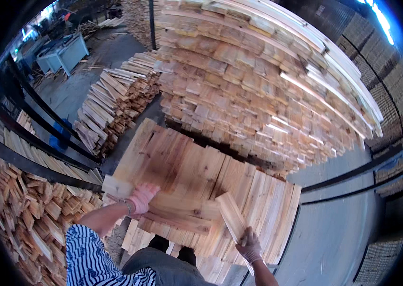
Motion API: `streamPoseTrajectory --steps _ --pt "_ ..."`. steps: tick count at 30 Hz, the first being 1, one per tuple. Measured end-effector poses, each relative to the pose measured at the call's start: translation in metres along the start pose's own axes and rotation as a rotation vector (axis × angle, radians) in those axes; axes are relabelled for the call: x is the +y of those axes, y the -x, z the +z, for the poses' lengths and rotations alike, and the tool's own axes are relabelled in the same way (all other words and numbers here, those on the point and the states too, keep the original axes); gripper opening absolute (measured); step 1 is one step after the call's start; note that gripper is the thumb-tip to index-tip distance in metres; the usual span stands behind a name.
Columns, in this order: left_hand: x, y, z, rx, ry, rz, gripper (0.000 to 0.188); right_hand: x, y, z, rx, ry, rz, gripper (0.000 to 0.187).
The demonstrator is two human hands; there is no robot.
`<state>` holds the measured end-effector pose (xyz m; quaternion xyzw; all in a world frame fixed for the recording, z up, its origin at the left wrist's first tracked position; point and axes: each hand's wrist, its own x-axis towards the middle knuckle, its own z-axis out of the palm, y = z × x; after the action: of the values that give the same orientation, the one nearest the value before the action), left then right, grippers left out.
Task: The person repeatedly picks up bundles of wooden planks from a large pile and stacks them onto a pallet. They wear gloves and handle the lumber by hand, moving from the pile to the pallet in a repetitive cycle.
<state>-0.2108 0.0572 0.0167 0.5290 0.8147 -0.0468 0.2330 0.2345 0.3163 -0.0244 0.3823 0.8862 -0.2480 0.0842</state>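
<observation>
My hands were well apart over a broad pile of planks (pixel 268 209) that lay in front of me, its boards set side by side with their ends uneven. My right hand (pixel 248 244) was closed around the near end of a short board (pixel 231 214), which slanted away to the far left, over the near right part of the pile. My left hand (pixel 144 198), in a pale pinkish glove, was down at the near left of the pile, its fingers blurred; I could not tell whether they gripped anything. Just to its left a pale plank end (pixel 118 186) stuck out, and to its right some loose boards (pixel 177 225) lay crosswise on the others. My striped sleeve (pixel 87 252) came in at the near left, and my dark shoes (pixel 158 243) showed at the pile's near edge. Beyond the pile rose a large stack (pixel 239 86) of boards, its ends facing me. Far left of that, a heap of sticks (pixel 111 95) lay on the floor (pixel 94 52), with a pale table (pixel 63 52) farther off. Near left, behind black rails (pixel 44 112), were many offcuts (pixel 34 205); at the far right stood bundles (pixel 382 86) of thin boards.
</observation>
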Motion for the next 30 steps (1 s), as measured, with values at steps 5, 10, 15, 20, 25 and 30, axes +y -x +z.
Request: streamPoseTrajectory --steps 5,10,15,20,25,30 --pt "-0.038 -0.09 -0.078 0.254 -0.096 0.004 0.082 0.023 -0.044 -0.04 0.083 0.151 0.039 0.112" --pt "-0.04 -0.191 -0.076 0.18 -0.188 -0.061 0.085 0.004 -0.115 -0.087 -0.032 0.403 0.105 0.111" --pt "-0.04 -0.234 -0.021 0.252 -0.169 -0.201 0.087 -0.013 -0.153 -0.047 -0.097 0.347 0.237 0.103" --pt "-0.033 -0.231 -0.061 0.003 0.019 -0.198 0.088 0.014 -0.158 -0.084 -0.154 0.282 0.121 0.077" --pt "-0.043 -0.245 -0.02 0.229 -0.094 -0.275 0.092 0.042 -0.192 -0.117 -0.114 0.497 0.091 0.076" --pt "-0.034 -0.254 -0.023 0.242 -0.168 -0.252 0.088 0.049 -0.249 -0.097 -0.058 0.587 -0.04 0.075"
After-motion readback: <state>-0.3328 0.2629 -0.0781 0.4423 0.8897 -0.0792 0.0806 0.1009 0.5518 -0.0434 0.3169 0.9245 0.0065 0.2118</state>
